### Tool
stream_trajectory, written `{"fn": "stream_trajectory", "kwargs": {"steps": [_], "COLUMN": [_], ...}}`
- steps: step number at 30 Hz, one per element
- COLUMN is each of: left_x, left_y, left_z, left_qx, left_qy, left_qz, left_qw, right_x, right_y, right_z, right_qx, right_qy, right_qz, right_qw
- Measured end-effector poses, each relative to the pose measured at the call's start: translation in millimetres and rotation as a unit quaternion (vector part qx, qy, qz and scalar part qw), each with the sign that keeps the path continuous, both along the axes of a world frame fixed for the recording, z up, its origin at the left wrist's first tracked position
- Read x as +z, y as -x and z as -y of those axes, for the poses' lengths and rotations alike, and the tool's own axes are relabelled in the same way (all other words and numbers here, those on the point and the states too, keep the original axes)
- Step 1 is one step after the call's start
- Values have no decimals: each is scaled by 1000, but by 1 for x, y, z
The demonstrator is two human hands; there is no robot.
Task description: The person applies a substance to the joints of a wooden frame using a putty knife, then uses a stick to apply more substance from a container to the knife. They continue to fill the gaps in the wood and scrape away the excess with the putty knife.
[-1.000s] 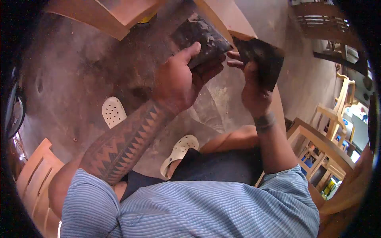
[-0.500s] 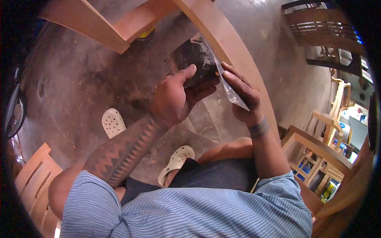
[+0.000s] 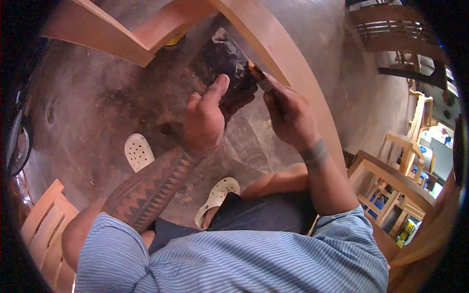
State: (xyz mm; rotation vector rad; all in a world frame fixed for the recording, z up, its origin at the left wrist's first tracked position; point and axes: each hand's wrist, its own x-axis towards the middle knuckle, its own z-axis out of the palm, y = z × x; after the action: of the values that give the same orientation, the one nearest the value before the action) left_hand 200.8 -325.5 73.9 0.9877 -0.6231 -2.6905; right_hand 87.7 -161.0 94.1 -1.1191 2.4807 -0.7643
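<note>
My left hand (image 3: 205,119) grips a dark, flat, squarish board (image 3: 217,61) from its near side, thumb lying on top and fingers curled beneath. Pale smears mark the board's upper and right parts. My right hand (image 3: 293,115) is closed around a flat scraper (image 3: 264,83), which is turned nearly edge-on. Its tip, with an orange patch on it, meets or overlaps the board's right edge; contact is hard to judge. Most of the scraper is hidden by my fingers.
A curved wooden piece (image 3: 288,58) arches just beyond and right of my hands. Another wooden frame part (image 3: 107,34) stands at upper left. A slatted wooden chair back (image 3: 49,215) is at lower left. More wooden furniture (image 3: 391,185) fills the right. A cream clog (image 3: 139,152) rests on the floor.
The scraper has turned from showing its broad, shiny face to nearly edge-on, as my right hand rotated. My left hand and the board have shifted slightly left and up.
</note>
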Motion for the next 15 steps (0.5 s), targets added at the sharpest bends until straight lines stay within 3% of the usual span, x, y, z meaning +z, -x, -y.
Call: {"fn": "stream_trajectory", "kwargs": {"steps": [3,6,7,14,15], "left_x": [-1,-6,-9,-21,-20], "left_y": [2,5,6,-1,-2], "left_z": [0,5,8,4,3], "left_qx": [6,-9,-1,-25,-30], "left_qy": [5,8,6,-88,-86], "left_qz": [-45,-59,-61,-43,-45], "left_qw": [999,998,998,995,995], "right_x": [-13,-39,-38,-33,-30], "right_y": [7,14,18,0,0], "right_z": [-1,-8,-8,4,5], "right_qx": [19,-50,-122,-119,-96], "right_qy": [2,202,186,380,340], "right_qz": [35,114,212,302,276], "right_qw": [999,971,952,866,894]}}
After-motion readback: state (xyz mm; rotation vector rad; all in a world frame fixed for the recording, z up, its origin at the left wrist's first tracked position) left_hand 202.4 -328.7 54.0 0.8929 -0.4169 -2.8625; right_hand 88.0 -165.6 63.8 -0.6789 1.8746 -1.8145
